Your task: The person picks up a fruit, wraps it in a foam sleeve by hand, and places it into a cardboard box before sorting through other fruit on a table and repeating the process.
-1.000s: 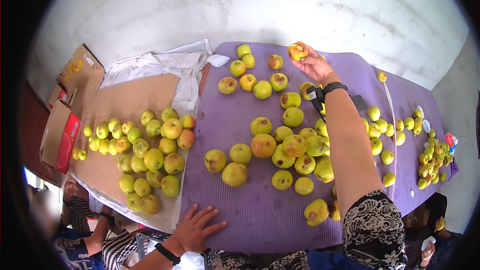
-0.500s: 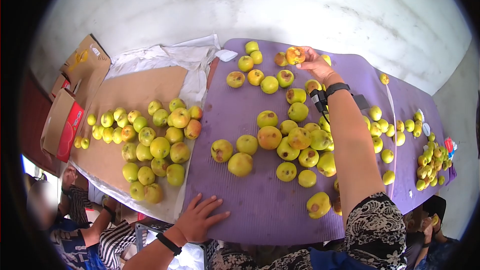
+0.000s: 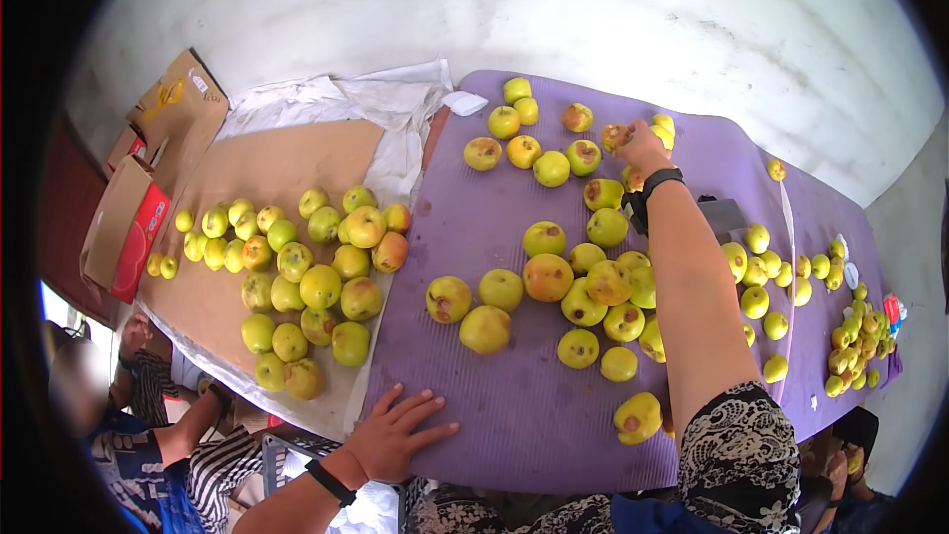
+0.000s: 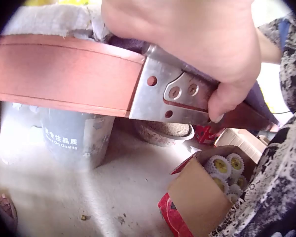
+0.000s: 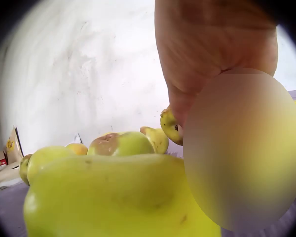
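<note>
My right hand reaches over the far part of the purple mat, holding a brown-blotched apple low among other apples. In the right wrist view, part of this apple shows below the hand; a blurred patch covers much of the scene there. A large green apple fills the foreground. My left hand rests on the mat's near left corner with fingers spread. In the left wrist view, its thumb lies over the metal corner bracket of the table edge.
More apples lie on cardboard at left, beside an open carton. Smaller fruit is heaped at far right. Beneath the table are a grey bucket and a box of net-wrapped fruit. People sit at both sides.
My right hand has brought the raised apple down toward the mat and turned palm-down over it. The left hand still rests at the near edge. The head view has shifted slightly.
</note>
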Demonstrator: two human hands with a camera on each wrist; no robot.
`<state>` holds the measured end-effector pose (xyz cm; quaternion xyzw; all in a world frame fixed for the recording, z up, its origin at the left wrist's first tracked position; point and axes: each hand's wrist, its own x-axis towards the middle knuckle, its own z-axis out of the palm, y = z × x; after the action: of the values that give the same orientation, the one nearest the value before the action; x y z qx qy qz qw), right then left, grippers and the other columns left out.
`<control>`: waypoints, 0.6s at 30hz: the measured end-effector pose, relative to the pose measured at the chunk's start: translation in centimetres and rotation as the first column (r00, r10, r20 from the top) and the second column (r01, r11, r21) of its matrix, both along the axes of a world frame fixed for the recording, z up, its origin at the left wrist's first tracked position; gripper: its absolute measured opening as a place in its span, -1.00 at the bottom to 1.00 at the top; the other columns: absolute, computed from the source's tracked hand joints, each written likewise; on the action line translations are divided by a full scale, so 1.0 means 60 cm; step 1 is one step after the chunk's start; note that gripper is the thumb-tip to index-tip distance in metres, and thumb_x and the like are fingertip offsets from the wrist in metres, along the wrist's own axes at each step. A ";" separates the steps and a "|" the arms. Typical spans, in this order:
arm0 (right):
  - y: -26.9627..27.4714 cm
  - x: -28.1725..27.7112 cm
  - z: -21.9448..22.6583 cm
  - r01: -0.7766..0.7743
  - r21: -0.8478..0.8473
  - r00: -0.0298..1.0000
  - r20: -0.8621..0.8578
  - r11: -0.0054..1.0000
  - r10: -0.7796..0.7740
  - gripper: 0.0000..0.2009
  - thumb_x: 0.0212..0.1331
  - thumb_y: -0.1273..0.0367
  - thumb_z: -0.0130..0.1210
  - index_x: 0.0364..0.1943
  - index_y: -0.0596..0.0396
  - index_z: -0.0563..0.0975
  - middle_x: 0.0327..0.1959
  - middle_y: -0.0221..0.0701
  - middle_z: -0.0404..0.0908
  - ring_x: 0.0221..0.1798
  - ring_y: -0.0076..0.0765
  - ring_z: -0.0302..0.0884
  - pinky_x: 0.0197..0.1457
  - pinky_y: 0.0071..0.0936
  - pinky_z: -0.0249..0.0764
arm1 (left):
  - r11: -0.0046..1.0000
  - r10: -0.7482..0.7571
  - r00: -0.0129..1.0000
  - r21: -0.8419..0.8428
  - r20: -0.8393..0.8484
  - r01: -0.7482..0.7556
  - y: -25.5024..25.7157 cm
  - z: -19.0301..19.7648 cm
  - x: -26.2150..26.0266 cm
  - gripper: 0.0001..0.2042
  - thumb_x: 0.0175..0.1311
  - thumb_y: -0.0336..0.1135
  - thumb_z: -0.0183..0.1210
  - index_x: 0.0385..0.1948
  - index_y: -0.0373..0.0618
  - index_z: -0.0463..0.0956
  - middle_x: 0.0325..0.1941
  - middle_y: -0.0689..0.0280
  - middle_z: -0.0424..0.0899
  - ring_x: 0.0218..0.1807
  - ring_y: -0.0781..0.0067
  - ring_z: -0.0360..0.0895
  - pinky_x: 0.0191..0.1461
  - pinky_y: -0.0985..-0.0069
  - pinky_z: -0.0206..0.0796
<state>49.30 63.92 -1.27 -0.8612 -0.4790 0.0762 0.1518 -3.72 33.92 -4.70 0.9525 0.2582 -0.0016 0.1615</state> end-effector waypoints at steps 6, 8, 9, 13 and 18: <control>-0.014 -0.016 0.008 -0.035 -0.142 0.988 0.144 0.989 0.055 -0.37 -0.23 0.17 0.46 0.03 -0.11 0.44 0.01 -0.38 0.62 0.13 -0.15 0.54 0.26 0.04 0.19 | 1.000 -0.012 1.000 -0.002 -0.022 0.012 0.001 0.009 0.002 -0.23 -0.30 -0.21 0.36 0.21 0.37 0.41 0.37 0.25 0.31 0.45 0.22 0.18 0.50 -0.02 -0.22; -0.011 -0.005 0.012 -0.062 -0.182 0.982 0.164 0.981 0.093 -0.40 -0.23 0.18 0.47 -0.01 -0.07 0.45 0.01 -0.38 0.62 0.13 -0.14 0.54 0.24 -0.03 0.26 | 1.000 0.001 1.000 -0.030 -0.014 -0.001 0.001 0.014 0.004 -0.28 -0.20 -0.27 0.30 0.22 0.35 0.40 0.38 0.26 0.31 0.45 0.24 0.17 0.50 0.00 -0.21; 0.003 0.018 -0.007 -0.105 -0.172 0.988 0.097 0.979 0.123 -0.37 -0.23 0.19 0.47 0.01 -0.01 0.45 0.00 -0.33 0.62 0.12 -0.12 0.54 0.20 -0.11 0.32 | 0.999 0.004 1.000 -0.032 -0.008 -0.004 0.000 0.014 0.004 -0.28 -0.20 -0.27 0.30 0.22 0.35 0.41 0.38 0.25 0.31 0.45 0.24 0.17 0.50 0.00 -0.21; 0.000 0.052 -0.017 -0.205 -0.027 0.978 -0.055 0.978 0.203 -0.26 -0.19 0.22 0.46 0.15 0.19 0.41 -0.03 -0.20 0.61 0.10 -0.08 0.54 0.13 -0.31 0.45 | 1.000 -0.009 1.000 0.018 0.024 0.009 -0.003 0.000 -0.001 -0.17 -0.40 -0.19 0.41 0.21 0.36 0.42 0.37 0.21 0.31 0.45 0.18 0.17 0.51 -0.04 -0.23; -0.076 0.099 0.026 -0.175 0.185 0.959 -0.188 0.967 0.210 -0.30 -0.13 0.21 0.39 0.16 0.26 0.44 0.09 -0.10 0.57 0.18 -0.05 0.50 0.21 -0.29 0.41 | 1.000 -0.007 1.000 0.031 0.015 0.006 -0.009 0.013 0.002 -0.23 -0.29 -0.22 0.37 0.21 0.32 0.41 0.38 0.21 0.30 0.45 0.19 0.16 0.51 -0.03 -0.21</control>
<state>55.23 59.37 0.27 -0.7821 -0.5470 0.1392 0.2641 -3.61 33.38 -3.91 0.9557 0.2538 0.0090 0.1488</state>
